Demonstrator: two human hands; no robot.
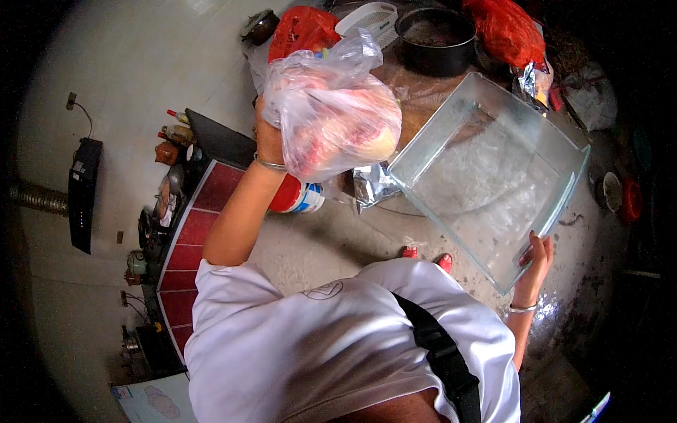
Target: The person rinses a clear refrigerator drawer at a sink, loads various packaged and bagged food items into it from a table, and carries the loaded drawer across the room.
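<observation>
A clear plastic bag (338, 123) with pink and yellowish contents hangs raised at the upper middle. My left hand (269, 134) is closed on it from behind its left side, and the bag hides most of the fingers. On the right, a large rectangular glass container (493, 176) is tilted, with its open side facing up toward me. My right hand (537, 255) grips its lower right edge, fingers wrapped over the rim. The two objects are apart.
Beyond the hands stands a table with a round black pan (435, 58), a white basket (368, 21) and red bags (504, 32). A red and white bucket (303, 196) is below the plastic bag. A red-fronted counter (187, 261) runs along the left.
</observation>
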